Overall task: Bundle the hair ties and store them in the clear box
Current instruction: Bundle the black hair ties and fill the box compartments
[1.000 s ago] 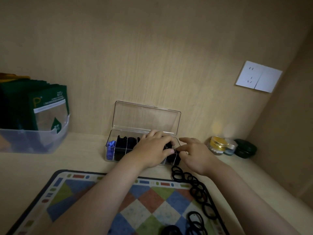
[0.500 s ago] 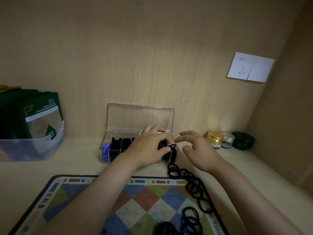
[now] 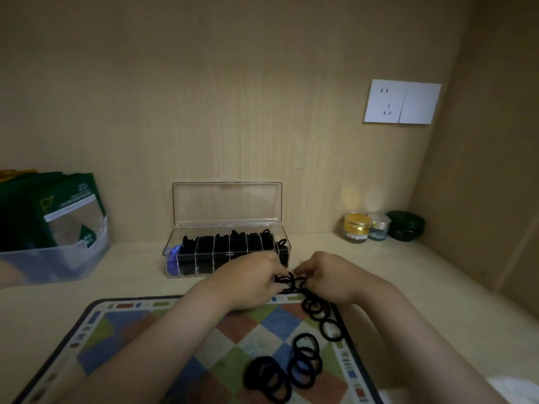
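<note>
Both hands meet just in front of the clear box (image 3: 227, 252), lid up: left hand (image 3: 250, 279) and right hand (image 3: 329, 277) pinch black hair ties (image 3: 288, 282) at the mat (image 3: 151, 339) edge. More ties (image 3: 303, 363) lie loose on mat; box compartments already hold black ties.

The scene is dim and warm-toned, with heavy darkening toward all four corners of the frame. The brightest patch is a soft yellowish glow on the back wall (image 3: 262, 97) just above the jars (image 3: 357, 227) at the shelf's (image 3: 408, 272) back right, where the gold lid catches a small glare. The white socket (image 3: 402, 102) stands out pale against the wood. Both hands (image 3: 253, 279) are smeared by motion blur, fingers indistinct. Black ties (image 3: 304, 363) on the mat (image 3: 122, 330) merge into dark shapes with little detail. Wide-angle distortion bends the shelf's edges and right wall (image 3: 495, 141). The bin (image 3: 55, 258) at the left edge sits in shadow, print unreadable.
</note>
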Demonstrator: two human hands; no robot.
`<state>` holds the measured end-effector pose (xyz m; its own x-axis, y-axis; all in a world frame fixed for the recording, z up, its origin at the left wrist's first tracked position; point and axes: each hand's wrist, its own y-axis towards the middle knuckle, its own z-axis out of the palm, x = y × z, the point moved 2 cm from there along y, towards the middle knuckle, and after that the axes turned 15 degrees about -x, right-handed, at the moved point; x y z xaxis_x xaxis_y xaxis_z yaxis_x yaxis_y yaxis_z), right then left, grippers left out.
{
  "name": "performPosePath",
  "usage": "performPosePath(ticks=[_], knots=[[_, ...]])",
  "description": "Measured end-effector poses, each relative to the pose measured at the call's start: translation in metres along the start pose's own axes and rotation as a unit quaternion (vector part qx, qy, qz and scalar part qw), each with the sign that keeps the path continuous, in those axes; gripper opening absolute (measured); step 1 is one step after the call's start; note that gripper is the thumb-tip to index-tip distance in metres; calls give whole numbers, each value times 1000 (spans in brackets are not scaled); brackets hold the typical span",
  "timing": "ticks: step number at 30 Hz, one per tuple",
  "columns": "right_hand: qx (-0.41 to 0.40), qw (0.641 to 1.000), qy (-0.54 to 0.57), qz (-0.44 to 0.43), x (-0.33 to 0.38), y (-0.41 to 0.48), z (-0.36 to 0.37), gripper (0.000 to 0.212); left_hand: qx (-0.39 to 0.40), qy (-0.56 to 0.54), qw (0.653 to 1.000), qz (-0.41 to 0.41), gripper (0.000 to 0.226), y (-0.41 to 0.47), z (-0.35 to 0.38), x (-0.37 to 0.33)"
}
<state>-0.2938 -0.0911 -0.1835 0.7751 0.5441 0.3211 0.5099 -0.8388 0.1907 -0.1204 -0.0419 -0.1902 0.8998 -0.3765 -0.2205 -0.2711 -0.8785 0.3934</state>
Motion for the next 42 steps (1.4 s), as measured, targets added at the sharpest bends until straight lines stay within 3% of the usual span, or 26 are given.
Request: performPosePath(ticks=[3,9,16,19,23,27,36,39,42], knots=[[-14,1000,0,-12,-4,3,5,32,12,5,1000,-23,34,-3,10,4],[-38,998,39,7,-8,7,10,4,-36,9,998,-52,30,2,21,1],[-126,972,199,18,-11,6,-7,12,-106,-18,994,-36,11,0,16,-3],[-76,966,245,18,-12,2,-16,15,-122,-94,985,-79,7,-3,4,-1],[16,978,207,15,-11,-5,-21,18,-58,-236,954,-175,10,-9,-4,3],[67,984,164,11,-11,-12,-25,20,55,-330,915,-223,16,-19,-16,-4],[62,998,-4,18,4,-14,-15,14,213,-285,919,-171,22,-50,-38,-22],[69,998,0,2,7,-17,-14,8,256,-249,921,-154,23,-56,-46,-24],[51,994,89,-28,13,-17,-14,2,269,-244,918,-159,25,-61,-43,-25]])
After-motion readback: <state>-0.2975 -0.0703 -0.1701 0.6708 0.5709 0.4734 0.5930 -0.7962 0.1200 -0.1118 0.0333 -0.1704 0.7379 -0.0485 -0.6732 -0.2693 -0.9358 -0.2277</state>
